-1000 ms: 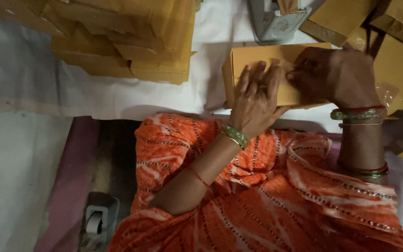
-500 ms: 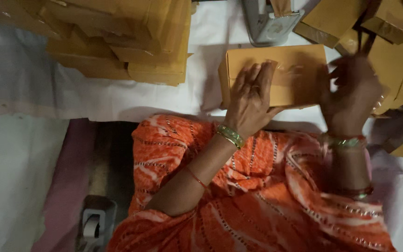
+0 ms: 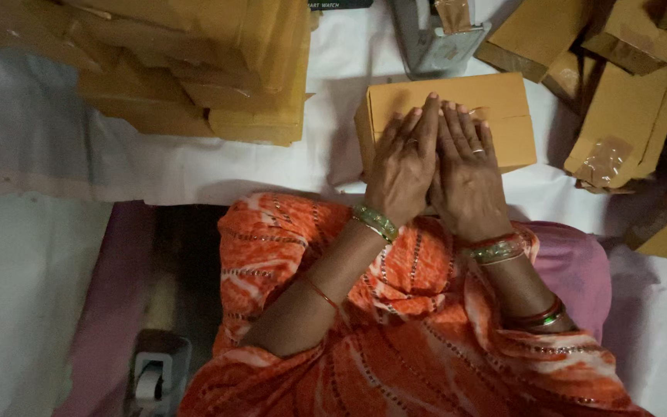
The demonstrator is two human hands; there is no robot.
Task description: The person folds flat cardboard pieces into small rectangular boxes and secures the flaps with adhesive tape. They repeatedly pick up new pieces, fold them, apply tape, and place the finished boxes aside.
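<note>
Since half a second ago the right hand (image 3: 468, 174) has come in from the box's right end and now lies flat beside the left hand (image 3: 404, 166), both palms down on the lid of the small tan cardboard box (image 3: 503, 104). Fingers are extended and together, gripping nothing; index fingers nearly touching at centre. Judged: pressing the lid flat, perhaps seating a strip of tape along the top. The box sits on the white cloth (image 3: 349, 58), just beyond the person's orange-clad lap, near edge hidden under the hands. Grey tape dispenser (image 3: 434, 38) stands just beyond the box. Stack of flat tan cartons (image 3: 194, 69) far left; jumble of taped boxes (image 3: 619, 116) at right. Second tape dispenser (image 3: 152, 378) near left, low down.
</note>
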